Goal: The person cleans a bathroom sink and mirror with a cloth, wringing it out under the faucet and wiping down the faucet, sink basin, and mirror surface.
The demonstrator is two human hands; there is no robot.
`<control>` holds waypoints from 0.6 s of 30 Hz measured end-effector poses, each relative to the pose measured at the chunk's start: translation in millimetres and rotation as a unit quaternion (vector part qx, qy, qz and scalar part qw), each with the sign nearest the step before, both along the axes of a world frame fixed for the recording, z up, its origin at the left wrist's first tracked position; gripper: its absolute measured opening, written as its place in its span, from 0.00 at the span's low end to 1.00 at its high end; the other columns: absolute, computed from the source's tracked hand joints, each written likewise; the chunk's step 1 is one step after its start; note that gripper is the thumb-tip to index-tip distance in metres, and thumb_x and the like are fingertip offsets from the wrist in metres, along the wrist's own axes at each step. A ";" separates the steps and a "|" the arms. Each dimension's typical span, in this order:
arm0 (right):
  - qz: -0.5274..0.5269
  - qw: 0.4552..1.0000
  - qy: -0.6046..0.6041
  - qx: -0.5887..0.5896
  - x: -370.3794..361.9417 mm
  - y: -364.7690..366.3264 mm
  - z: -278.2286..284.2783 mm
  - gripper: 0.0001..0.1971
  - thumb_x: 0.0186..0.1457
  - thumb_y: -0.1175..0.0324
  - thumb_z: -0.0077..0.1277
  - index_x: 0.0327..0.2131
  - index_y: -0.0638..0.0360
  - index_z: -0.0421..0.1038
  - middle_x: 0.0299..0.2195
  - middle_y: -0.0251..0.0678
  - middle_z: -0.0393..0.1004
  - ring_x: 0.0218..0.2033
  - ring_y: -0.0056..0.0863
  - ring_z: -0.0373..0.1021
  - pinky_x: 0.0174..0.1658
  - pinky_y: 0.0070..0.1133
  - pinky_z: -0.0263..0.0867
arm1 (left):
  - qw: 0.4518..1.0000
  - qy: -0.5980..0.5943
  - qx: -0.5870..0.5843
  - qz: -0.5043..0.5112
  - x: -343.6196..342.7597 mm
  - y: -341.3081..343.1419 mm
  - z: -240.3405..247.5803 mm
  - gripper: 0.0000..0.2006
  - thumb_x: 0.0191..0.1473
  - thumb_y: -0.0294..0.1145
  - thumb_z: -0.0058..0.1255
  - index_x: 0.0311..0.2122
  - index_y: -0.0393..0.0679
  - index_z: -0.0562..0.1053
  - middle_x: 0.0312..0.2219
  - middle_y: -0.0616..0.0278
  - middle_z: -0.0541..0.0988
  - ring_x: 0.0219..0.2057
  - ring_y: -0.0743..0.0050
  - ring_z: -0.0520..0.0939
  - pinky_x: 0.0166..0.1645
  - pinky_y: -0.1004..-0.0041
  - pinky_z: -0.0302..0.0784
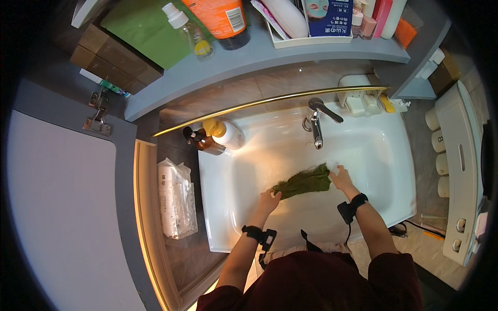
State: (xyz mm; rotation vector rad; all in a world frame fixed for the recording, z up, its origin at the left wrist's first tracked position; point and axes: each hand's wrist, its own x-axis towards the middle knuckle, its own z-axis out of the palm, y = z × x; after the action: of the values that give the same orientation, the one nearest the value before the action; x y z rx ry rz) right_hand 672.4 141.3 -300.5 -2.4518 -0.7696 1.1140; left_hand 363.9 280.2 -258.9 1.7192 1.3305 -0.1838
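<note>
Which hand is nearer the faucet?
Right. In view, the right hand is below-right of the faucet, by the right end of the green cloth; the left hand, farther down-left, at its left end.

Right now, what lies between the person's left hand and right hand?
A dark green cloth spans most of the stretch between the left hand and the right hand, over the white sink basin, as the head view shows.
</note>
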 end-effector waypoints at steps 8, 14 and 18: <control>0.061 0.997 -0.037 -0.029 -82.0 38.0 -6.0 0.37 0.59 0.51 0.44 0.65 0.48 0.38 0.62 0.63 0.39 0.41 0.54 0.70 0.39 0.37 0.71 | 0.990 0.007 -0.108 0.093 44.4 -20.9 -61.0 0.41 0.57 0.58 0.42 0.66 0.56 0.37 0.55 0.29 0.52 0.50 0.39 0.68 0.48 0.53 0.71; 0.088 0.956 0.165 0.228 -143.5 41.8 1.1 0.21 0.60 0.60 0.45 0.50 0.65 0.62 0.45 0.54 0.70 0.37 0.47 0.70 0.42 0.36 0.66 | 0.847 -0.245 -0.341 0.326 67.5 -26.7 -14.0 0.40 0.54 0.67 0.36 0.63 0.47 0.52 0.54 0.48 0.61 0.48 0.49 0.71 0.44 0.62 0.75; 0.054 0.945 0.242 0.213 -158.4 43.5 72.9 0.23 0.60 0.53 0.42 0.43 0.68 0.65 0.34 0.52 0.73 0.33 0.42 0.71 0.36 0.32 0.64 | 0.766 -0.332 -0.399 0.380 56.1 -16.1 -10.7 0.32 0.53 0.70 0.35 0.35 0.47 0.71 0.30 0.61 0.75 0.33 0.68 0.76 0.35 0.64 0.75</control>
State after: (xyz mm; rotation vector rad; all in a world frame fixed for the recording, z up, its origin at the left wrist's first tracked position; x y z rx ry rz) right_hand 514.0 184.9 -227.7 -1.7035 -0.8764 1.3494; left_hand 420.0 264.0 -269.6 0.3604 1.0498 0.2841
